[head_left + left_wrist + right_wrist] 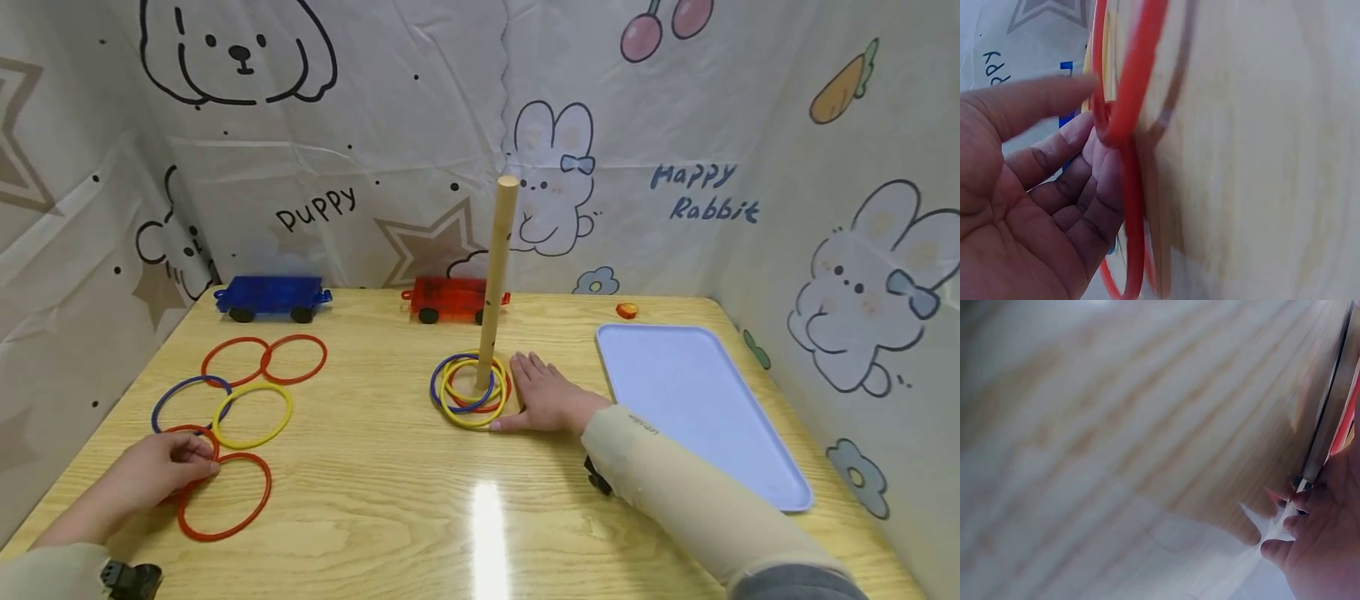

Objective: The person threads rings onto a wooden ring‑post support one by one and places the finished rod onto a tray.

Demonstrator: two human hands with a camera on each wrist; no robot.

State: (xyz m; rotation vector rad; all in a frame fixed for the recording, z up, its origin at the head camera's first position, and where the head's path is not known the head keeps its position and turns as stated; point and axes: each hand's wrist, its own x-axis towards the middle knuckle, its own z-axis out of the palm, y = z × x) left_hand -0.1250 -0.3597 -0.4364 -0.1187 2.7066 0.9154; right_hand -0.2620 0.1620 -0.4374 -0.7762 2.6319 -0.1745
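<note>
Down at left, one red ring, likely light and stiff, is best rim-pinched (left hand curled, hold unclear; right hand spread).

Low passage: a broad stretch of bare table between the loose rings at left and the stacked rings near centre. Obstacles: upright wooden pole within the stack; right hand, spread flat at the stack's right edge; beige sleeve, crossing the front right. Rear limit: blue wagon, red wagon, gap between them.
</note>
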